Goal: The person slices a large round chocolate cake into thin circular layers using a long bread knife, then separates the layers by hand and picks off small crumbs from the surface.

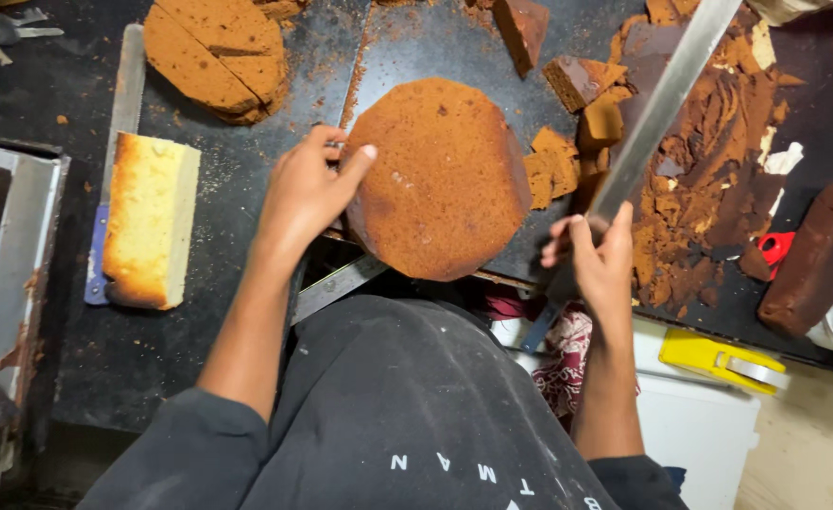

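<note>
Sponge round point(440, 179), brown, porous and trimmed to a rough polygon with a darker crust along its right edge, lies flat on the dark worktop point(227, 283) at the near edge. Left hand point(308, 189) rests spread open against the round's left side, thumb on top, gripping nothing. Right hand point(598, 255), just right of the round, is closed around the handle of a long knife point(657, 109) whose blade slants up past cut scraps point(567, 156).

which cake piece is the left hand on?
The round brown cake at centre; left hand rests on its left edge. The yellow loaf slab and cut brown stack lie untouched.
</note>
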